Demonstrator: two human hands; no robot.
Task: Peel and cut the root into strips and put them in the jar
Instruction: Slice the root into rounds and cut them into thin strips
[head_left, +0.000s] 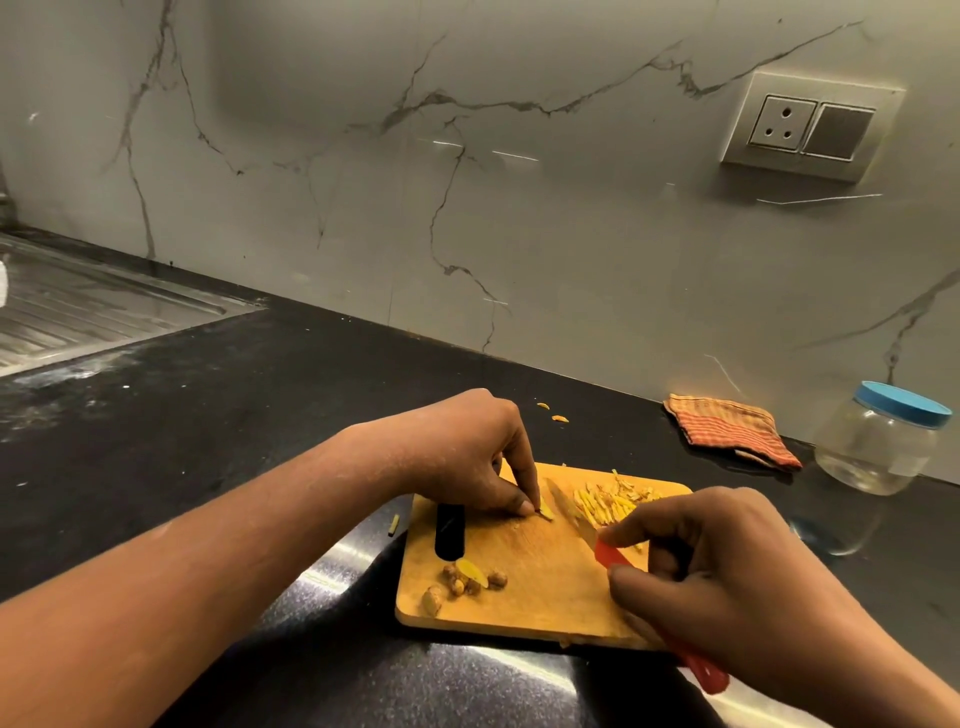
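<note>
One small slice of root lies flat on the cutting board. The left hand pins it there, with the grip of thumb and fingertips closed on its near end, so I think the slice cannot slide under the blade. The fingertips are just beside the cutting line and not on it, which I judge to be for safety.

The right hand has its grip clamped around the red handle of the knife. The blade points away from the person, low over the board, between the slice and the pile of strips. The finished strips are on the far right part of the board, on the other side of the blade, probably to leave the cutting place free.

Some root lumps wait near the left front corner of the board, and several of them look brown, so peeling is likely not finished. One strip and a few scraps lie off the board on the dark table.

Well apart to the right stands the jar, its blue lid on, and it looks empty as far as I can tell, so the filling is not yet begun. A folded cloth lies near it against the wall.
</note>
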